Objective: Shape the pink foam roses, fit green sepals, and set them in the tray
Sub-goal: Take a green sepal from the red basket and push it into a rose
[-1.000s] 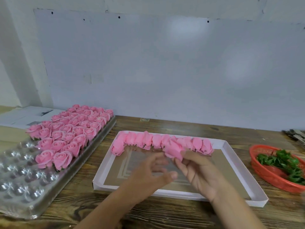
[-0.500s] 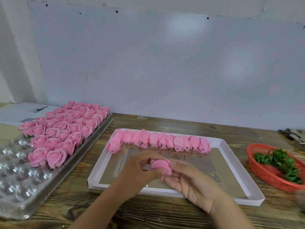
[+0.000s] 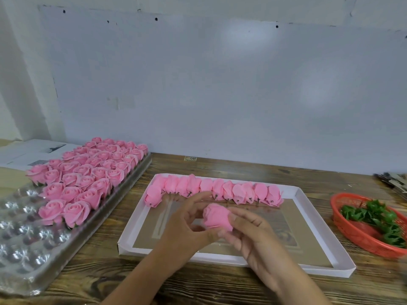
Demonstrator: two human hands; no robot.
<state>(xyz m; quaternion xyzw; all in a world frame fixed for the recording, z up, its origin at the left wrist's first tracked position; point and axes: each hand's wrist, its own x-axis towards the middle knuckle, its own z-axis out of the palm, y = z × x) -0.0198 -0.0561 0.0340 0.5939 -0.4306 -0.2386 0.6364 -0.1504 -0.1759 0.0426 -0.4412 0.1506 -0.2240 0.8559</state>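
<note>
Pinching one pink foam rose [image 3: 217, 217] between them, both hands [image 3: 222, 233] hover above the unlabelled white tray [image 3: 312, 264].

Foam rose [image 3: 217, 217] betw. the hands: solid pink, same pink as the row of unshaped buds [image 3: 214, 191] and the finished roses [image 3: 88, 175]. Blister tray [image 3: 24, 245]: clear plastic w/ silvery glints. Shallow box [image 3: 307, 219]: white rim, tan-brown floor w/ pale line pattern. Basket [image 3: 361, 236]: red-orange mesh; sepals [image 3: 374, 216] dark green. Tabletop [image 3: 220, 285]: dark brown wood grain. Wall [image 3: 220, 95]: pale grey-blue.
</note>
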